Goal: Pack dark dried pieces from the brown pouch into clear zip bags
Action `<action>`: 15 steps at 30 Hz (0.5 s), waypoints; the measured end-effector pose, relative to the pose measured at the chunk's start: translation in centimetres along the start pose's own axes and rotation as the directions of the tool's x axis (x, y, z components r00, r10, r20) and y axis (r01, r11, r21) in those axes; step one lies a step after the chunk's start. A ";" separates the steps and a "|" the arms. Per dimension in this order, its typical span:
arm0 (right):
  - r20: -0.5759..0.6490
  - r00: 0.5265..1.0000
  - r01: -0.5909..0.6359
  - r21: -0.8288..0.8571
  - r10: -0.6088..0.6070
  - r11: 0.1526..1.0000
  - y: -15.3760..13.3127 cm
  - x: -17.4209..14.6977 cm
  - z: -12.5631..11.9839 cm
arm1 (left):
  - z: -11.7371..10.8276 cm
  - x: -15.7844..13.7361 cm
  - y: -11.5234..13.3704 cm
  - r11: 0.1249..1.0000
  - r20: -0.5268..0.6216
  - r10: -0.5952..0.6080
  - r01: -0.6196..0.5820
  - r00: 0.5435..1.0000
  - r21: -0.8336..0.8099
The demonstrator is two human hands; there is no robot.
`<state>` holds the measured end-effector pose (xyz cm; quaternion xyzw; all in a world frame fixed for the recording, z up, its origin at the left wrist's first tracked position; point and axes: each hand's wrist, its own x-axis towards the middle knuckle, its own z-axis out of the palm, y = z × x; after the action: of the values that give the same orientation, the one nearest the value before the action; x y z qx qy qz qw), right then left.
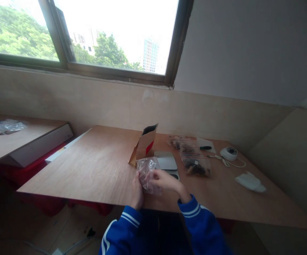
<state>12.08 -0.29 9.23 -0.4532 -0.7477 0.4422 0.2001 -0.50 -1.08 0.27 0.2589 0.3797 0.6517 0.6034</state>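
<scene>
A crinkled clear plastic bag (147,164) is held over the table's front part, between my two hands. My left hand (137,191) grips its left side from below. From the right, my right hand (165,180) closes its fingers on the same bag, near its middle. Whatever the bag contains is too blurred to make out. Just behind it stands an open brown paper bag (144,145) with a red patch. A small flat scale (166,161) with a pale metal plate lies beside the paper bag, its front partly covered by my right hand.
Clear zip bags (196,166) with dark contents lie right of the scale. Behind them are a dark-handled screwdriver (206,148), a white dome camera (228,154) with a cable, and a crumpled white cloth-like piece (250,182). Another table (36,136) stands at left.
</scene>
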 end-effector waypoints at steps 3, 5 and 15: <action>0.136 0.983 -0.125 -0.026 0.127 0.992 0.1 0.1 0.9 | -0.1 0.0 -0.1 0.999 0.007 0.015 -0.015 1.000 0.036; 0.135 0.981 -0.128 -0.077 0.138 0.989 0.2 0.1 1.3 | -0.3 0.0 -0.2 0.998 0.033 0.002 -0.004 0.999 0.061; 0.049 0.994 -0.085 -0.222 0.098 0.971 0.2 -0.3 1.8 | -0.4 -0.1 -0.3 0.999 0.041 -0.032 0.030 0.999 0.045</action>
<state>11.07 -1.33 8.17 -0.4931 -0.7760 0.3788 0.1058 -0.64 -1.24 -0.17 0.2800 0.3854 0.6279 0.6155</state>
